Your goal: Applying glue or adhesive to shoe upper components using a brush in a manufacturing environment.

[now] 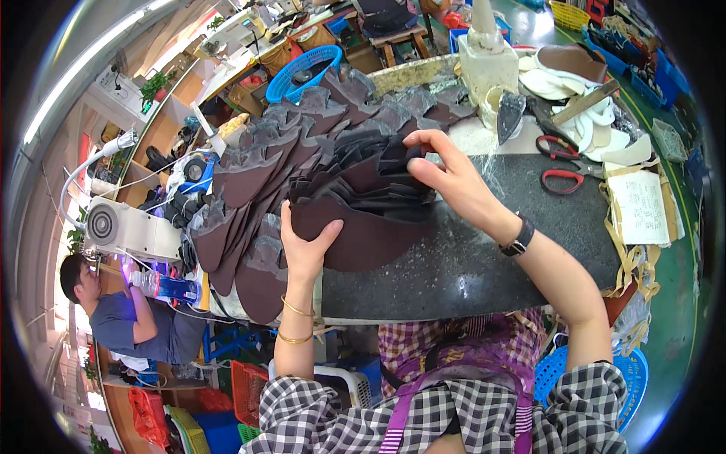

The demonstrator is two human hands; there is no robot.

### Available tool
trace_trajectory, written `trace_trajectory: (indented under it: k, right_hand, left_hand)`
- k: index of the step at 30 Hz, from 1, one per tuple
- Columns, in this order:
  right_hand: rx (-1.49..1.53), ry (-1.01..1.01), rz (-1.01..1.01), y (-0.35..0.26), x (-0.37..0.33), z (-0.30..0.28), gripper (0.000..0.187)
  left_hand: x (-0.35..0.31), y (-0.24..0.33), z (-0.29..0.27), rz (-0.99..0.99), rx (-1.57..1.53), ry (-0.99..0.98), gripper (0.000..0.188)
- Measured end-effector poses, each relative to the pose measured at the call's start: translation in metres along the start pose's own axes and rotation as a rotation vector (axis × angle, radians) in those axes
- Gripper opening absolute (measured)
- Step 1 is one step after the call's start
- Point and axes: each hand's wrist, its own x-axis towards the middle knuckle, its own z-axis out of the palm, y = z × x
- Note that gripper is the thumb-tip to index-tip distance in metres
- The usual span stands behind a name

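Observation:
A fanned stack of dark brown curved cut pieces (370,240) with black upper layers lies at the middle of the black-topped bench. At its left end my left hand (304,248) grips it, thumb across the brown face and fingers against the far side. My right hand (463,185) reaches in from the right, thumb and forefinger curled around the black edges at the stack's upper right corner. Its other fingers are partly hidden. Beyond and left of my hands, overlapping rows of similar brown pieces (246,185) with greyish, film-like edges spread over the bench.
Right of the stack lie red-handled scissors (561,181), white scraps (605,129) and a handwritten sheet (639,208). A crusted white container (488,68) stands behind. At left are a sewing machine (132,231) and a seated person (144,321). A blue basket (302,72) sits at the back.

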Motion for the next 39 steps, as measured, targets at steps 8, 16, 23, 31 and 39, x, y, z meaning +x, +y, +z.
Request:
trace_trajectory:
  k: [8, 16, 23, 31, 39]
  right_hand:
    - [-0.654, 0.257, -0.467, -0.021, -0.048, -0.010, 0.067]
    - [-0.729, 0.080, -0.542, 0.001, -0.029, 0.009, 0.026]
    - [-0.336, -0.030, -0.285, 0.005, -0.040, 0.038, 0.016]
    - [-0.549, 0.263, -0.371, 0.005, -0.028, 0.008, 0.032]
    - [-0.562, 0.200, -0.469, 0.004, -0.034, 0.012, 0.033]
  left_hand:
    - [0.007, 0.033, 0.018, 0.095, -0.065, 0.104, 0.049]
    - [-0.004, 0.010, 0.044, 0.045, -0.027, 0.162, 0.043]
    - [-0.006, -0.011, 0.038, -0.025, -0.058, 0.234, 0.049]
    - [-0.022, -0.010, 0.033, 0.073, 0.046, 0.243, 0.060]
    - [-0.022, -0.010, 0.033, 0.032, 0.024, 0.245, 0.062]
